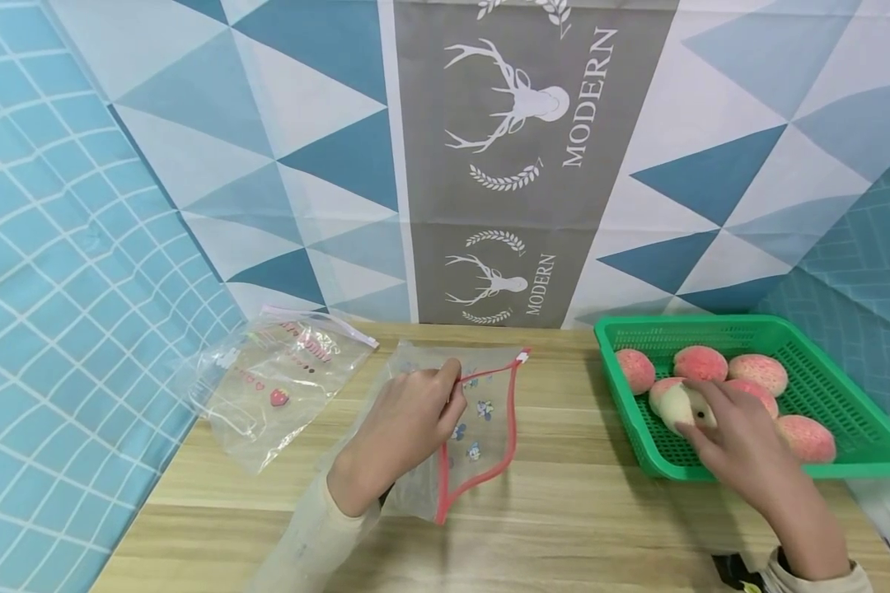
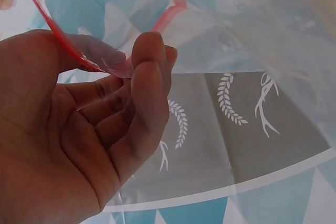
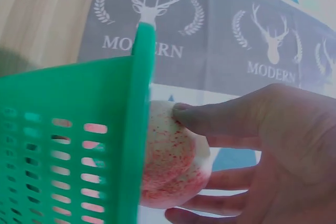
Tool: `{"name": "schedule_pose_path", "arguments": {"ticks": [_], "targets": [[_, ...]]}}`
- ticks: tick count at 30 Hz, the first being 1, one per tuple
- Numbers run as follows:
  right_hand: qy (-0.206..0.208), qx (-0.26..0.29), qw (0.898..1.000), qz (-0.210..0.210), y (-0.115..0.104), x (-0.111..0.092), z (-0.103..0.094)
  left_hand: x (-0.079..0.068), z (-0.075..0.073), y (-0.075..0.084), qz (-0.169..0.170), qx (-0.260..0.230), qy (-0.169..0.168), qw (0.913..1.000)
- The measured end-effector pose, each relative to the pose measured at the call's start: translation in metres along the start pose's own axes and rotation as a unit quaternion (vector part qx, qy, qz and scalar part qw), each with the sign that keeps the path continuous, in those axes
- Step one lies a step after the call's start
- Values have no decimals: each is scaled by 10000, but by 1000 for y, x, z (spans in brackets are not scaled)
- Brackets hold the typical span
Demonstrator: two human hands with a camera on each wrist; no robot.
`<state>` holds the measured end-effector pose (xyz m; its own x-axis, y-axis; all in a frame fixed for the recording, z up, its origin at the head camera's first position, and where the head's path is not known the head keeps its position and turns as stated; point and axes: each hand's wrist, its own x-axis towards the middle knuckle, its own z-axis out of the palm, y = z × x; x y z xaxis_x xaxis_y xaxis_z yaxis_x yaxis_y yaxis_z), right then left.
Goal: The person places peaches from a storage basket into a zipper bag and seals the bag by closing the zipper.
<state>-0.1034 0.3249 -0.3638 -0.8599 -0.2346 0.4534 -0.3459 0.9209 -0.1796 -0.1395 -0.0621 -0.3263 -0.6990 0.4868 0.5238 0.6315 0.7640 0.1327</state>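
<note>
My left hand pinches the red-edged rim of a clear zip bag printed with small blue figures. Its mouth gapes toward the right, and a white slider sits at the far corner. Close up in the left wrist view, the thumb and fingers nip the red strip. Over the near left part of a green basket, my right hand grips a pale, pink-speckled peach between thumb and fingers. Several more pink peaches lie in the basket around that hand.
A second clear zip bag with a pink zip and strawberry print lies flat at the left of the wooden table. Patterned cloth hangs behind the table, and blue checked cloth borders the left side.
</note>
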Motion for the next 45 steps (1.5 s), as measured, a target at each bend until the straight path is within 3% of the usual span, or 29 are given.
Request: {"name": "schedule_pose_path", "arguments": {"ticks": [7,17,21,31,40,45], "targets": [[706,-70,9964,-459,-15,4,-13,-1,0,-1,88,8,-9,10000],[1059,523,9926,-273,-32,4,-20,0,0,0,86,45,-31,9999],[1024,753,9917,-193,-37,3,-22,1,1,1,106,40,11,9999],[1585,1095,9793,-623,-59,9,-21,1,3,3,126,3,-44,9999],[1582,1559,9707,-914,-91,30,-24,0,-1,-1,150,69,-26,9999],[1584,1726,9656,-1124,-109,38,-24,0,-6,-9,-2,22,87,10000]]}}
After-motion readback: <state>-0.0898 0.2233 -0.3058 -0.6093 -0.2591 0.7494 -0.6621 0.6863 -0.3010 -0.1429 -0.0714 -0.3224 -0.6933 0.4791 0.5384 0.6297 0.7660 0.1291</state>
